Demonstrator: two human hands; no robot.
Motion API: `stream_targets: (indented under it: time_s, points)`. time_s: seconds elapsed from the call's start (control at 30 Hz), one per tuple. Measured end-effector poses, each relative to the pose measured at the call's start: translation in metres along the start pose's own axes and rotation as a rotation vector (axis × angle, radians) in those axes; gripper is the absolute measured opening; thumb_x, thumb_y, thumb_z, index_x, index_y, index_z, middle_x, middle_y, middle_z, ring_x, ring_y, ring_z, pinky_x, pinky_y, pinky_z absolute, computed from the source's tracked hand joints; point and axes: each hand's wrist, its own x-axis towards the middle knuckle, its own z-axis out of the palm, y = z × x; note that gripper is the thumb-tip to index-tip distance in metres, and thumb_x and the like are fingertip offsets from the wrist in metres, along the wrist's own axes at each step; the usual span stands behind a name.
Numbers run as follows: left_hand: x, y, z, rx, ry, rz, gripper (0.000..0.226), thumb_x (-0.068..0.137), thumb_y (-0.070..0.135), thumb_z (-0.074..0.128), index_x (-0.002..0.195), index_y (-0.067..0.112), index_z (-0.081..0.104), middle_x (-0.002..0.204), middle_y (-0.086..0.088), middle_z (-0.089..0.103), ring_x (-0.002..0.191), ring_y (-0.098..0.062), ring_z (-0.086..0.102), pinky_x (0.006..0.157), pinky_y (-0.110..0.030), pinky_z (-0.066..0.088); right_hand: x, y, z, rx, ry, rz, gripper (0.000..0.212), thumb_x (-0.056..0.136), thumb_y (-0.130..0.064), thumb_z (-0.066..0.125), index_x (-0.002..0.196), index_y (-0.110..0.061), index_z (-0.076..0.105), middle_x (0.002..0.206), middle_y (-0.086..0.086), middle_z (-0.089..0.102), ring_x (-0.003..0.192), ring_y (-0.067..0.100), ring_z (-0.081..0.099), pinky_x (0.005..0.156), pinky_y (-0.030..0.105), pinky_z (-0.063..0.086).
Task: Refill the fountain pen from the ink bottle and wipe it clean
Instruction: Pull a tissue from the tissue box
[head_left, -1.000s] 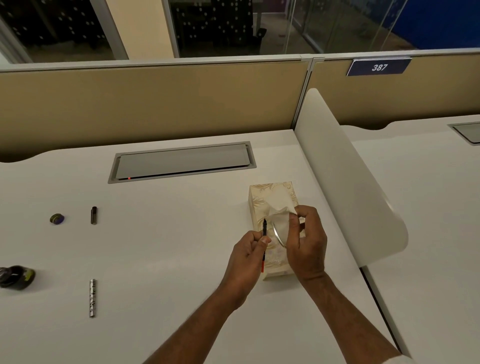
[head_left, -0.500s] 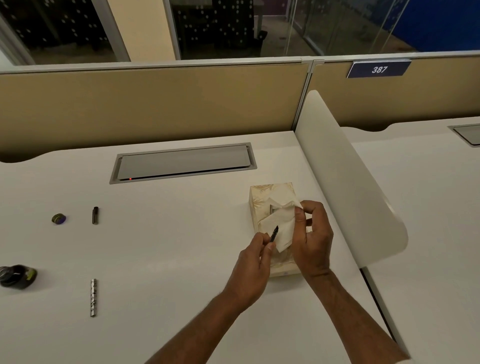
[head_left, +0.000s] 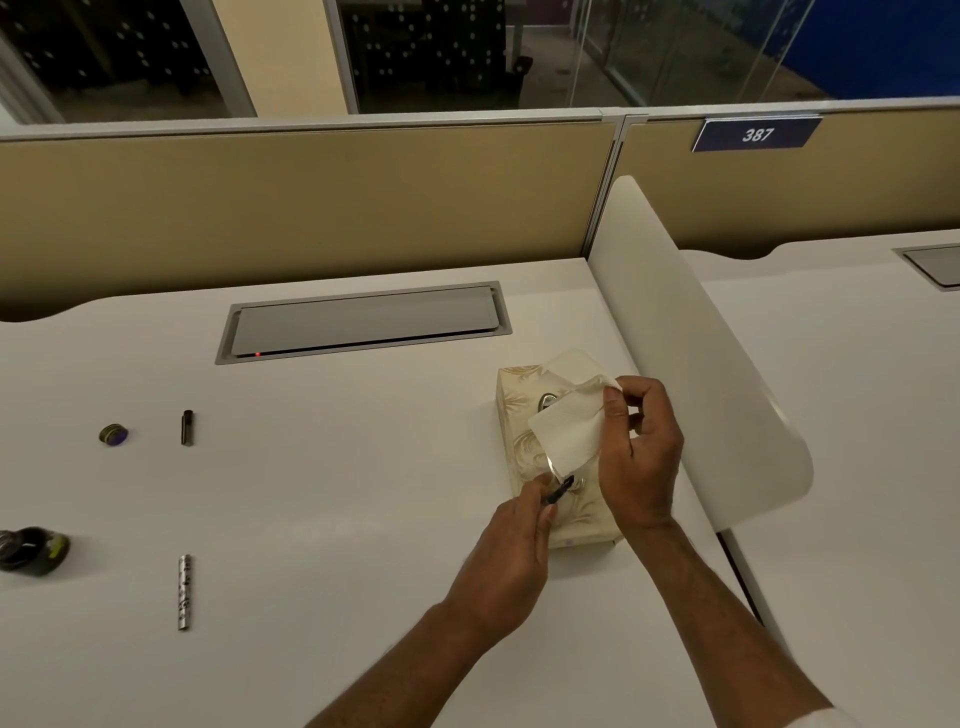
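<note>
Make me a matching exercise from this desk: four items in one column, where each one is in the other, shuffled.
Items:
1. white tissue sheet
2. dark fountain pen section
3. dark ink bottle
4. patterned silver pen barrel

Places:
A. lying on the desk, left of centre
B. pinched in the right hand
C. far left edge of the desk
D. held in the left hand

Pairs: 1-B, 2-D, 3-C, 4-A

I have one view only, the head camera, worn high and looking forward and down across the desk toward its far edge and the partition behind it. It sits close over the near right corner, both forearms entering from the bottom edge
</note>
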Motion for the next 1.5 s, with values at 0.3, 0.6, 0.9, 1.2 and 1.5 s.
stream_targets:
  time_s: [0.3, 0.6, 0.9, 1.2, 1.5]
  points:
    - [-0.003, -0.003, -0.001, -0.02, 0.042, -0.005, 0.037, 0.112, 0.036, 0.029, 0.148, 0.037, 0.037, 0.134, 0.01, 0.063, 0.118, -0.007, 0.056, 0.101, -0.027, 0.046, 0.007, -0.007, -0.004, 0.013, 0.02, 0.048, 0.01, 0.102, -0.011, 0.057, 0.099, -0.02, 0.058, 0.091, -0.014, 0.062, 0.085, 0.01, 0.061, 0.072, 0.028, 0.052]
    - [-0.003, -0.003, 0.0, -0.021, 0.047, -0.021, 0.03, 0.113, 0.032, 0.03, 0.14, 0.033, 0.043, 0.117, 0.009, 0.065, 0.101, -0.009, 0.057, 0.088, -0.027, 0.047, 0.007, -0.016, -0.003, 0.024, 0.012, 0.074, 0.011, 0.102, -0.013, 0.056, 0.098, -0.023, 0.058, 0.091, -0.018, 0.062, 0.084, 0.009, 0.061, 0.071, 0.043, 0.056]
    - [0.0, 0.0, 0.0, -0.044, 0.032, -0.035, 0.024, 0.113, 0.03, 0.029, 0.131, 0.027, 0.046, 0.106, 0.002, 0.066, 0.092, -0.014, 0.058, 0.08, -0.031, 0.048, 0.005, -0.019, -0.004, 0.034, -0.021, 0.138, 0.008, 0.103, -0.019, 0.057, 0.097, -0.025, 0.059, 0.091, -0.013, 0.065, 0.087, 0.014, 0.063, 0.072, 0.046, 0.059]
    - [0.001, -0.001, 0.0, -0.084, 0.045, -0.032, 0.022, 0.113, 0.031, 0.03, 0.126, 0.03, 0.047, 0.098, 0.008, 0.063, 0.082, -0.008, 0.053, 0.069, -0.016, 0.037, 0.014, -0.013, -0.013, 0.03, -0.058, 0.266, 0.022, 0.101, -0.021, 0.06, 0.12, -0.025, 0.07, 0.107, 0.0, 0.074, 0.095, 0.013, 0.07, 0.074, 0.044, 0.064]
    - [0.001, 0.001, 0.0, -0.103, 0.055, -0.037, 0.026, 0.113, 0.035, 0.03, 0.133, 0.032, 0.046, 0.101, 0.015, 0.061, 0.083, -0.006, 0.056, 0.071, -0.014, 0.038, 0.022, -0.019, -0.021, -0.134, -0.148, 0.159, 0.008, 0.095, -0.012, 0.066, 0.099, -0.015, 0.072, 0.093, -0.002, 0.071, 0.087, 0.006, 0.065, 0.076, 0.025, 0.054]
